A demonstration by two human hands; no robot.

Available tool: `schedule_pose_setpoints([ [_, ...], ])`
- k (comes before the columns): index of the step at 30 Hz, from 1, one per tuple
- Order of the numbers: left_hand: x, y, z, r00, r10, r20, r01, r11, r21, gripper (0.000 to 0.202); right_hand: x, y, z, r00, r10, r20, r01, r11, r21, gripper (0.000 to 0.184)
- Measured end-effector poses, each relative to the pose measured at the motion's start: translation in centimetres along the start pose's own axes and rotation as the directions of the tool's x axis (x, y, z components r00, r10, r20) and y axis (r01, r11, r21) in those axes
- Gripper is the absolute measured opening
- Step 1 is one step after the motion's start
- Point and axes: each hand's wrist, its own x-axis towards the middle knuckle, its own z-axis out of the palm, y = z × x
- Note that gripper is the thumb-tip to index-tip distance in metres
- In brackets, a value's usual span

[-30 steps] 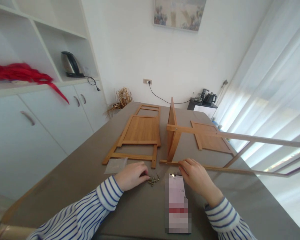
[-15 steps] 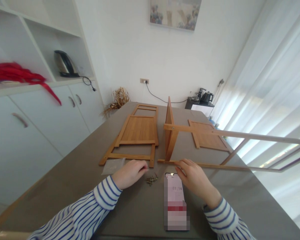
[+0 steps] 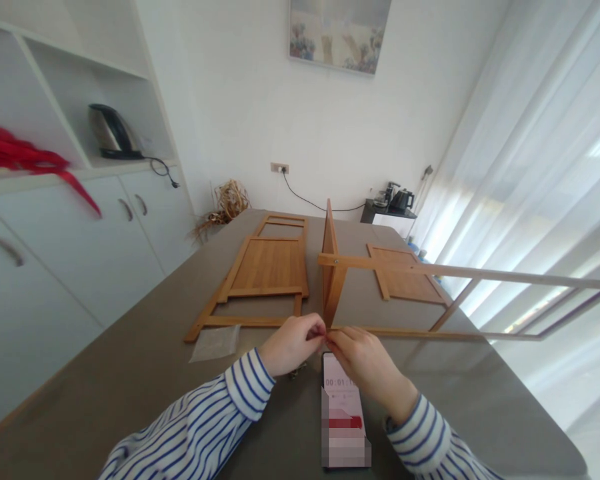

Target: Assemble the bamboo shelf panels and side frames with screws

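Observation:
My left hand (image 3: 293, 343) is closed in a pinch at the near lower corner of the upright wooden frame (image 3: 380, 262); whatever is between its fingertips is hidden. Meeting those fingertips is my right hand (image 3: 367, 360), also closed, its fingers bent against the frame's bottom rail (image 3: 405, 331). What it grips cannot be made out. A wooden panel (image 3: 329, 257) stands upright at the frame's left end. Several small screws (image 3: 298, 371) lie on the table, partly covered by my left hand. Below my right hand lies a phone (image 3: 341, 400) showing a running timer.
Slatted wooden frames with a panel (image 3: 267, 265) lie flat at the left, beside a clear plastic bag (image 3: 215, 343). Another wooden panel (image 3: 405, 273) lies behind the upright frame. The grey table (image 3: 145, 340) carries everything. A kettle (image 3: 113, 133) sits on the left shelf.
My left hand has moved right and up from beside the screws to the frame's corner. My right hand has slid left along the rail, bringing both hands' fingertips together. The view has shifted slightly.

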Motion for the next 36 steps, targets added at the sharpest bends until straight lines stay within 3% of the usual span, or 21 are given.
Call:
schedule_pose_setpoints([
  [6,0.8,-0.9,0.2,1.0,0.019,-0.022,-0.02,0.999,-0.033,0.014,0.2,0.6,0.8,0.998,0.058,0.001,-0.058,0.998,-0.01,0.022],
  [9,1.4,-2.2,-0.3,0.996,0.02,-0.081,-0.004,0.98,0.198,0.022,0.1,1.9,1.1,0.991,0.133,-0.032,-0.132,0.991,0.03,0.027],
  [13,2.1,-3.9,0.1,0.996,0.004,-0.094,0.047,0.846,0.531,0.029,-0.1,3.6,1.5,0.968,0.24,-0.072,-0.228,0.964,0.139,0.022],
  [18,2.7,-4.7,1.4,0.997,0.06,-0.039,-0.018,0.742,0.67,0.021,0.3,4.5,2.2,0.951,0.298,-0.084,-0.266,0.925,0.27,0.013],
  [23,2.7,-4.6,1.5,0.996,0.088,-0.009,-0.06,0.746,0.663,0.02,1.1,4.5,2.1,0.939,0.333,-0.09,-0.259,0.853,0.453,0.018],
  [29,2.4,-4.2,1.3,0.994,0.104,-0.044,-0.063,0.833,0.55,0.021,2.2,3.6,0.6,0.923,0.34,-0.18,-0.152,0.753,0.641,0.017],
  [33,2.2,-4.3,1.5,0.994,0.081,-0.069,-0.046,0.913,0.405,0.018,2.9,3.2,0.0,0.902,0.363,-0.233,-0.157,0.78,0.606,0.015],
  [36,2.1,-4.6,1.9,0.993,0.036,-0.117,-0.015,0.984,0.178,0.015,3.1,3.2,-0.2,0.89,0.377,-0.256,-0.162,0.786,0.596,0.015],
])
